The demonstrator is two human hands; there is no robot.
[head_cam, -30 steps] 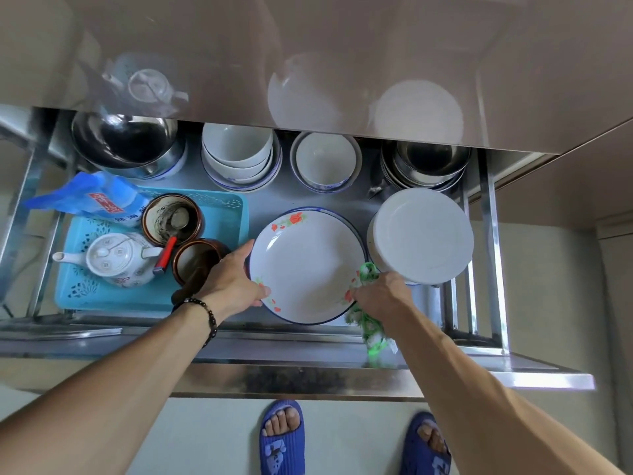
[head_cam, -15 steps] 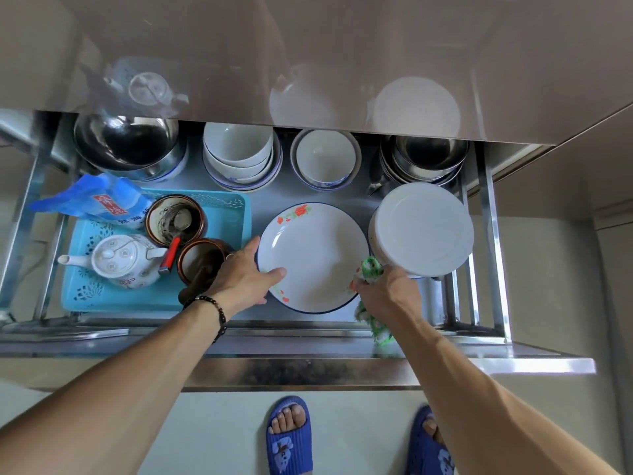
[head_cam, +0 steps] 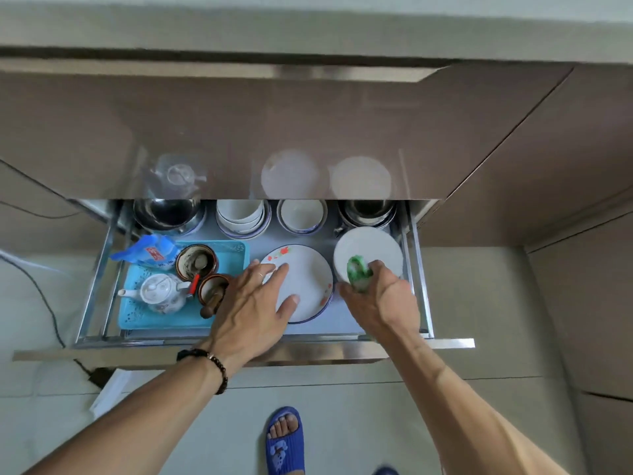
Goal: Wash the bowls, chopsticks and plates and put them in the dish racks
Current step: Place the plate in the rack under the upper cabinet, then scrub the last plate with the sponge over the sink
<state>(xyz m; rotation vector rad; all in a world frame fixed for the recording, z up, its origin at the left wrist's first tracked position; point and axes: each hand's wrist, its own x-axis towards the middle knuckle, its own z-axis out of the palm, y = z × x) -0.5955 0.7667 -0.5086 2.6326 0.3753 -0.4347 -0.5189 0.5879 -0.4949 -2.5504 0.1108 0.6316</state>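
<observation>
Plates are the matter in hand: a flowered plate (head_cam: 301,284) lies flat on the floor of a pulled-out drawer rack (head_cam: 419,269), just beside a stack of plain white plates (head_cam: 373,248) on its right. The left hand (head_cam: 255,303) is laid over the plate's left part with fingers spread and nearly straight, pressing rather than gripping. The right hand (head_cam: 380,299) is curled round a green and white cloth (head_cam: 358,274), held over the near edge of the white stack. Stacked bowls (head_cam: 239,217) and steel bowls (head_cam: 366,210) are seen at the back, partly under the cabinet front.

By the look of it, the plate is being settled in place. A slip is the main risk: a glazed plate, perhaps wet, can slide under a flat palm and knock against the neighbouring stack, chipping a rim. The brown cups (head_cam: 197,262) on the blue tray (head_cam: 236,248) stand just beside the left wrist and could be tipped by a careless withdrawal. The dangling cloth could be caught when the drawer is pushed shut.
</observation>
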